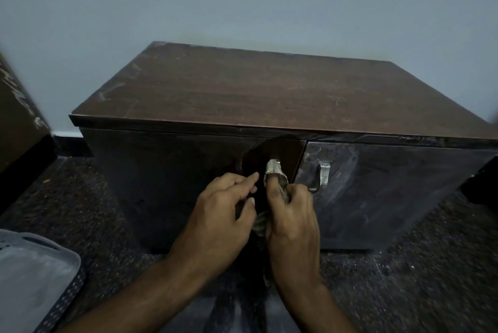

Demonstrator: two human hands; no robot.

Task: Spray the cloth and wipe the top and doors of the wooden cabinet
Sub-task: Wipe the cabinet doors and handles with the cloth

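The dark wooden cabinet (269, 95) stands against the wall, its top dusty and scratched. My right hand (292, 225) grips a patterned grey-beige cloth (273, 168). The cloth is wrapped over my raised index finger, which presses at the handle area of the left door (167, 179). More cloth hangs down between my hands. My left hand (223, 208) sits just left of it with curled fingers, index pointing toward the cloth; whether it pinches the cloth is unclear. A cleaner brown patch (280, 149) shows around the fingertip. The right door (377, 192) is streaked with dust.
A metal handle (323, 175) sticks out of the right door close to my right hand. A brown board or piece of furniture (18, 117) leans at the left. A grey tray-like thing (32, 265) lies on the speckled floor (417, 265) at the lower left.
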